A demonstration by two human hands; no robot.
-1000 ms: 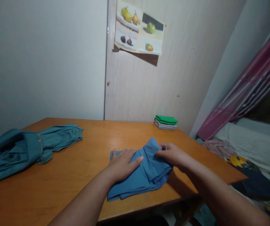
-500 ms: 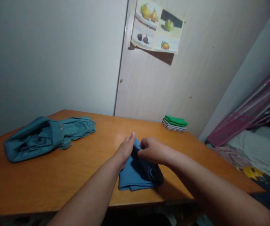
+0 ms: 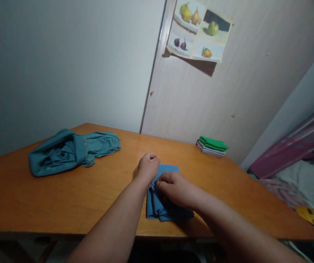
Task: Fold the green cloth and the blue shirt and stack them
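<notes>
A folded blue cloth (image 3: 169, 168) lies near the front edge of the table, with a crumpled fold across its nearer half. At its left side my left hand (image 3: 148, 167) is closed, fingers curled against the cloth and partly hidden from me. My right hand (image 3: 175, 186) comes in from the right and pinches the raised fold between thumb and fingers. The two hands are close together, and the right one covers the middle of the cloth.
A teal garment (image 3: 64, 153) lies bunched on the left of the wooden table (image 3: 113, 193). A small stack of folded cloths (image 3: 213, 146), green on top, sits at the back right. A fruit picture (image 3: 199, 31) hangs on the panel behind.
My right hand has brought the fold leftward over the cloth. The left hand has turned from thumb-up to curled fingers. My view has swung slightly left.
</notes>
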